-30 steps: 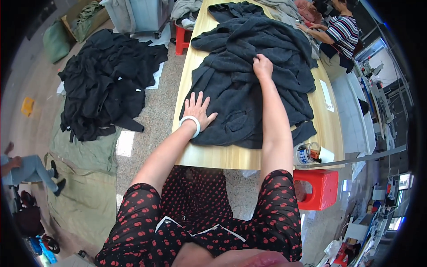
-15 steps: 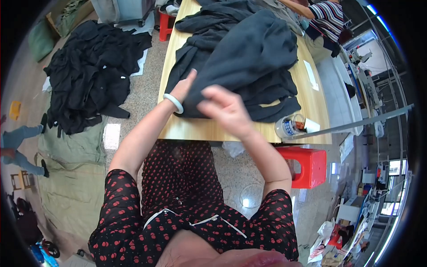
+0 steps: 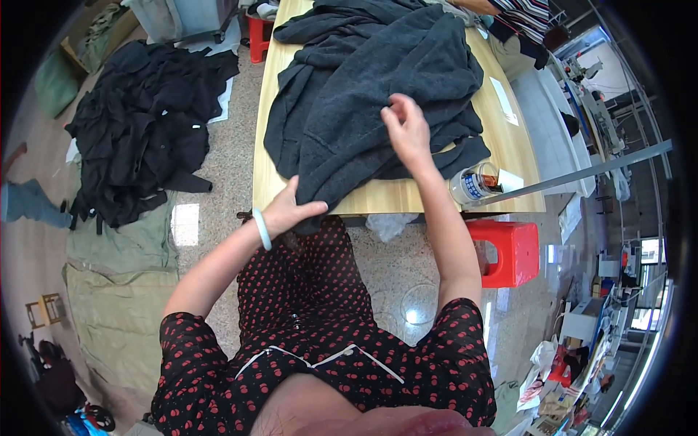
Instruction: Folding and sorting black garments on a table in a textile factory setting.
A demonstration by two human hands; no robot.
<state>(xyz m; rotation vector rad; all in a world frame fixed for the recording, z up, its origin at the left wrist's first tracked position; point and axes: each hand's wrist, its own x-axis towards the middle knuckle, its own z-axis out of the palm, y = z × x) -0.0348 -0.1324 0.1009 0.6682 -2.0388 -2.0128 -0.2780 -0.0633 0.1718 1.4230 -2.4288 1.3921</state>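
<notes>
A dark grey knit garment (image 3: 356, 123) lies in loose folds over the near part of the wooden table, one end reaching past the front edge. At that end my left hand (image 3: 291, 211), with a pale bangle at the wrist, rests against the cloth, thumb apart from the outstretched fingers. Above the garment's right side is my right hand (image 3: 409, 134), its fingers loosely bent and nothing visible in them. Whether its fingertips touch the cloth I cannot tell. More dark cloth (image 3: 342, 29) is bunched behind, toward the far end.
The wooden table (image 3: 520, 163) holds a glass jar (image 3: 472, 183) at its near right corner, beside a metal bar (image 3: 582, 178). A red stool (image 3: 520, 254) stands below. Left on the floor is a heap of black garments (image 3: 145, 131). Another person (image 3: 520, 18) stands at the far right.
My left hand has come nearer and down to the table's front edge. My right hand has moved up and right over the garment, which has settled flatter and now overhangs the edge.
</notes>
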